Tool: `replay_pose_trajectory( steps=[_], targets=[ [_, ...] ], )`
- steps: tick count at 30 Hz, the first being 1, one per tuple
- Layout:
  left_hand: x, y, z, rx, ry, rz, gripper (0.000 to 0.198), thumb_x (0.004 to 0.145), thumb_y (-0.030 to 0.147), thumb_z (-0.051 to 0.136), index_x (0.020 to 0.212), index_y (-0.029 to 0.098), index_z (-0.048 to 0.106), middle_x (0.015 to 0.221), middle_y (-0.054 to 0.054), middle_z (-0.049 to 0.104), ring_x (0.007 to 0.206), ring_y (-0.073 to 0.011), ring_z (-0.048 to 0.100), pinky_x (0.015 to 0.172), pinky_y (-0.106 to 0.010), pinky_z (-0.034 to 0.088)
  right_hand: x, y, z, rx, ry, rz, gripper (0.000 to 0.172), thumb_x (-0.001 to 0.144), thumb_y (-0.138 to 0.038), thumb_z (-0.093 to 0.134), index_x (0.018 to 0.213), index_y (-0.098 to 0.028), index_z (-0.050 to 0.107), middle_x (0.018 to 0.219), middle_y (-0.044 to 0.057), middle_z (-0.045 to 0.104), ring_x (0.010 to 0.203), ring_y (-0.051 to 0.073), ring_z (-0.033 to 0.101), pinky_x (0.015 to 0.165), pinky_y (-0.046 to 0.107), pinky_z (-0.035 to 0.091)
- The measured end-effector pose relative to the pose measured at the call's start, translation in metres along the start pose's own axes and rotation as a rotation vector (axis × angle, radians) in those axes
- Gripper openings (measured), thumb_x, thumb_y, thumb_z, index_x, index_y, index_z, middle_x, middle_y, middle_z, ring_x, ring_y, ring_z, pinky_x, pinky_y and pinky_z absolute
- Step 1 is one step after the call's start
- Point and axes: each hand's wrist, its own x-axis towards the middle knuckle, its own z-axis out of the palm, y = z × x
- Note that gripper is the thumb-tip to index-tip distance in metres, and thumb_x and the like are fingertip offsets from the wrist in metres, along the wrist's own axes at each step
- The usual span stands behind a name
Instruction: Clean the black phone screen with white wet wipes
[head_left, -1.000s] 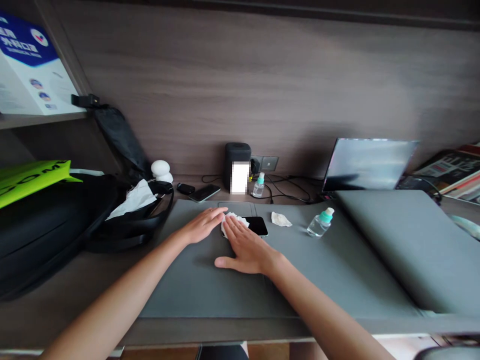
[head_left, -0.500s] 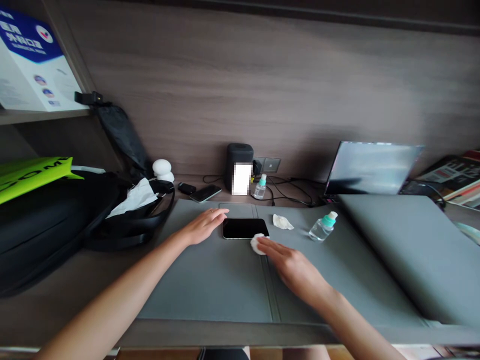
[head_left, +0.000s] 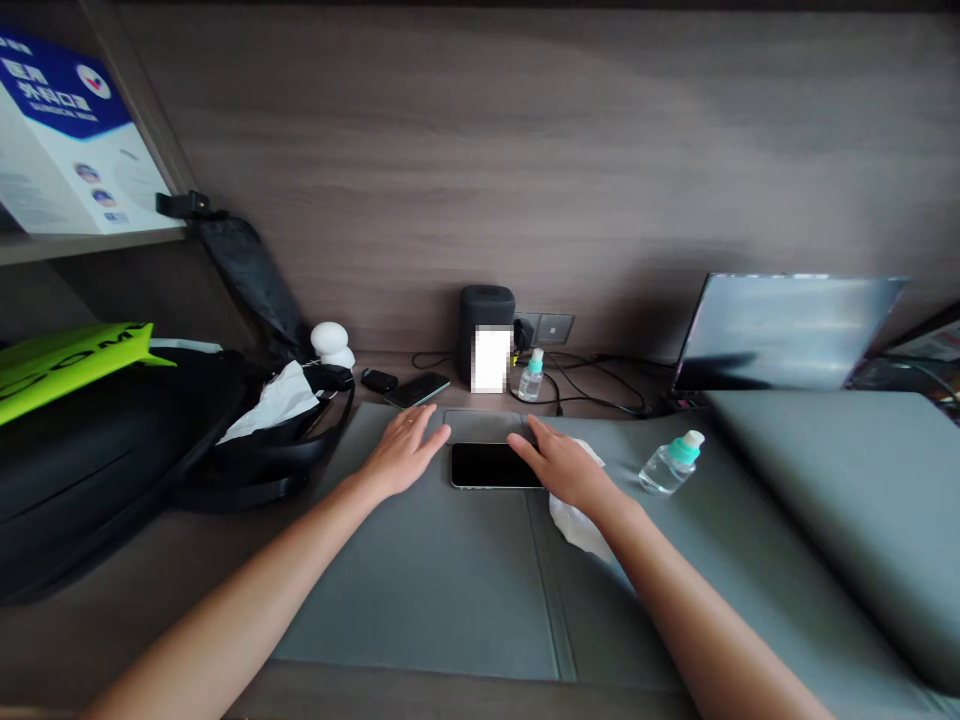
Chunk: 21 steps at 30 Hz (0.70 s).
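A smartphone [head_left: 491,467] with a dark screen lies flat on the grey desk mat [head_left: 435,580]. My left hand [head_left: 406,449] is just left of it, fingers stretched out, holding nothing. Over the phone's right end is my right hand [head_left: 564,461], its thumb and fingers apart and nothing in its grasp; whether it touches the phone I cannot tell. A crumpled white tissue [head_left: 577,528] lies on the mat beneath my right wrist, partly covered. Behind that hand, part of a second white tissue [head_left: 591,452] shows. To the right, a small clear spray bottle [head_left: 670,464] lies tilted.
A black speaker-like device [head_left: 487,305], another small bottle [head_left: 531,377] and cables stand along the wall. Another phone [head_left: 418,389] lies at the back left. A black bag [head_left: 97,470] fills the left; a laptop [head_left: 787,335] and grey padded case [head_left: 847,480] occupy the right.
My right hand has let go of the tissue, which now lies on the mat, and has moved up over the phone's right end. My left hand's thumb has spread out.
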Motion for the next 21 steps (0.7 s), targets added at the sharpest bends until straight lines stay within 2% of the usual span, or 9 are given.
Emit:
replay_pose_trajectory(
  steps=[3, 6, 11, 13, 16, 18, 21],
  targets=[
    [-0.003, 0.002, -0.001, -0.059, -0.090, 0.035, 0.069, 0.097, 0.064, 0.032, 0.149, 0.019, 0.032, 0.156, -0.013, 0.035, 0.147, -0.0275, 0.024, 0.119, -0.048, 0.020, 0.011, 0.004, 0.015, 0.088, 0.011, 0.011, 0.064, 0.095, -0.052, 0.044, 0.142, -0.010, 0.047, 0.142, 0.019, 0.053, 0.134, 0.035, 0.046, 0.111, 0.050, 0.035],
    [-0.005, 0.007, -0.003, -0.139, -0.129, 0.062, 0.068, 0.096, 0.065, 0.032, 0.149, 0.022, 0.032, 0.156, -0.011, 0.036, 0.146, -0.0267, 0.026, 0.119, -0.048, 0.021, 0.014, 0.011, 0.017, 0.286, 0.019, 0.041, 0.059, 0.094, -0.053, 0.045, 0.139, -0.015, 0.052, 0.142, 0.015, 0.053, 0.134, 0.033, 0.046, 0.113, 0.051, 0.030],
    [-0.005, 0.011, -0.006, -0.365, -0.136, 0.004, 0.066, 0.097, 0.064, 0.031, 0.148, 0.022, 0.034, 0.155, -0.011, 0.038, 0.144, -0.0260, 0.032, 0.119, -0.045, 0.023, 0.022, 0.020, 0.015, 0.453, 0.076, 0.067, 0.059, 0.096, -0.054, 0.037, 0.134, -0.014, 0.056, 0.140, 0.015, 0.056, 0.131, 0.029, 0.050, 0.110, 0.045, 0.037],
    [-0.002, 0.011, -0.006, -0.477, -0.097, -0.038, 0.063, 0.097, 0.063, 0.030, 0.145, 0.023, 0.037, 0.151, -0.011, 0.044, 0.143, -0.0263, 0.035, 0.118, -0.047, 0.025, 0.024, 0.023, 0.016, 0.507, 0.126, 0.066, 0.056, 0.096, -0.050, 0.040, 0.134, -0.013, 0.056, 0.131, 0.014, 0.063, 0.123, 0.027, 0.057, 0.105, 0.042, 0.042],
    [0.002, 0.007, -0.007, -0.678, -0.020, -0.070, 0.061, 0.097, 0.061, 0.029, 0.137, 0.019, 0.044, 0.140, -0.014, 0.055, 0.137, -0.0270, 0.045, 0.117, -0.046, 0.029, 0.024, 0.026, 0.019, 0.580, 0.174, 0.047, 0.050, 0.092, -0.043, 0.049, 0.133, -0.014, 0.056, 0.105, 0.010, 0.073, 0.098, 0.023, 0.068, 0.091, 0.038, 0.051],
    [0.004, 0.005, -0.006, -0.785, 0.019, -0.064, 0.059, 0.097, 0.060, 0.032, 0.132, 0.016, 0.048, 0.133, -0.015, 0.060, 0.131, -0.0271, 0.051, 0.115, -0.045, 0.033, 0.023, 0.026, 0.019, 0.619, 0.187, 0.020, 0.045, 0.089, -0.038, 0.054, 0.127, -0.015, 0.061, 0.093, 0.007, 0.074, 0.087, 0.021, 0.069, 0.084, 0.036, 0.053],
    [0.005, 0.002, -0.004, -0.782, 0.045, -0.056, 0.055, 0.097, 0.059, 0.036, 0.128, 0.017, 0.051, 0.132, -0.014, 0.061, 0.129, -0.0263, 0.053, 0.113, -0.044, 0.036, 0.021, 0.025, 0.018, 0.658, 0.205, -0.021, 0.037, 0.086, -0.034, 0.058, 0.117, -0.016, 0.066, 0.090, 0.006, 0.074, 0.084, 0.020, 0.068, 0.081, 0.034, 0.053]
  ],
)
